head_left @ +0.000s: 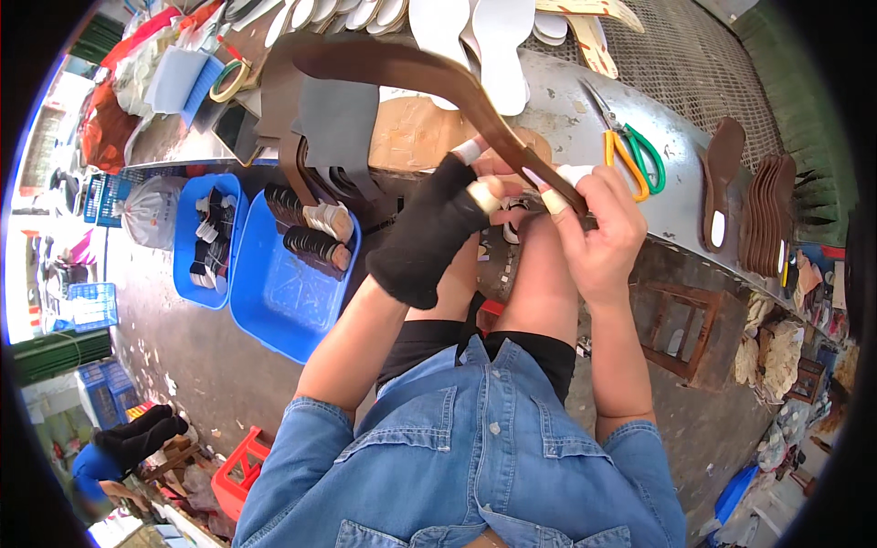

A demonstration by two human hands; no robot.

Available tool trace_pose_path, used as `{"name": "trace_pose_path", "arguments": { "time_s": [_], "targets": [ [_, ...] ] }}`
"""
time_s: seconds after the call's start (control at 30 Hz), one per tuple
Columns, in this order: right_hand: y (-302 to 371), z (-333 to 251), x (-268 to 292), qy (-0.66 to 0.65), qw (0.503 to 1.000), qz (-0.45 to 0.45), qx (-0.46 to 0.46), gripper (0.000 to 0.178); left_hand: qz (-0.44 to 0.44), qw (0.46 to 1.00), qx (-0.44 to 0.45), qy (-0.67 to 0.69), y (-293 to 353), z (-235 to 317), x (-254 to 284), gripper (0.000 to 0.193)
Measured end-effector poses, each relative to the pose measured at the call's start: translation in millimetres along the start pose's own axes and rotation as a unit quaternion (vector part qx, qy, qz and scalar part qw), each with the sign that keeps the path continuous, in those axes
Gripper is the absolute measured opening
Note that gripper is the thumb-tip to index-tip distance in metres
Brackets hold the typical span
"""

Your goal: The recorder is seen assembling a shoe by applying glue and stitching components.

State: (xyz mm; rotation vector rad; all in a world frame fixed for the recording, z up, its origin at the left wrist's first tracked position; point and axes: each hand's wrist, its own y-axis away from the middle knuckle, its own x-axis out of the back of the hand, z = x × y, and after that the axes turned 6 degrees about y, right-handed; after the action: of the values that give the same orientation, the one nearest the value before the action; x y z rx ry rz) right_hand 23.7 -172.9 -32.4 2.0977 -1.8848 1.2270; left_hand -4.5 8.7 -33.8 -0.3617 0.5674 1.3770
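Observation:
A long, curved brown shoe insole (438, 78) slants across the space above my lap, its broad end pointing away to the left. My left hand (434, 224), in a black fingerless glove with taped fingertips, pinches its narrower end from below. On the other side my right hand (603, 224) is closed on the same end, the taped thumb pressed against the edge. Part of the grip is hidden behind the fingers. Beyond my right hand, scissors (628, 160) with yellow and green handles lie on the metal bench top (681, 196).
White insoles (501, 50) lie along the bench's far side. Brown insoles (766, 215) stand stacked at its right end. Grey sheets (336, 123) hang over the front edge near a tape roll (228, 80). Blue tubs (290, 306) with stacked pieces stand left, near a red stool (239, 470).

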Motion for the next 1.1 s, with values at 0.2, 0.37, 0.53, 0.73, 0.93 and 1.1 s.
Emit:
{"name": "trace_pose_path", "arguments": {
  "time_s": [0.2, 0.37, 0.53, 0.73, 0.93, 1.1],
  "targets": [
    [-7.8, 7.0, -7.7, 0.154, 0.957, 0.118, 0.214, 0.024, 0.092, 0.991, -0.017, 0.098, -10.7, -2.6, 1.4, 0.051],
    [-11.0, 6.1, -7.5, 0.186, 0.939, 0.14, 0.254, 0.028, 0.053, 0.993, -0.029, 0.102, -5.5, 11.8, -16.3, 0.044],
    [1.1, -18.8, 3.3, 0.132, 0.96, 0.041, 0.244, 0.045, 0.071, 0.917, -0.169, -0.354, -11.9, 4.3, 17.6, 0.034],
    [12.7, 10.0, 21.7, -0.504, 0.816, -0.157, -0.235, 0.025, 0.016, 0.982, -0.003, 0.189, -20.3, -4.2, 19.2, 0.049],
    [16.8, 10.4, -0.7, -0.491, 0.807, -0.236, -0.227, 0.014, -0.017, 0.992, 0.042, 0.116, -20.9, -8.3, 8.5, 0.075],
    [-19.0, 5.8, -1.4, -0.368, 0.902, -0.106, -0.198, 0.021, -0.014, 0.989, 0.069, 0.131, -20.0, -16.8, 11.4, 0.047]
  ]
}}
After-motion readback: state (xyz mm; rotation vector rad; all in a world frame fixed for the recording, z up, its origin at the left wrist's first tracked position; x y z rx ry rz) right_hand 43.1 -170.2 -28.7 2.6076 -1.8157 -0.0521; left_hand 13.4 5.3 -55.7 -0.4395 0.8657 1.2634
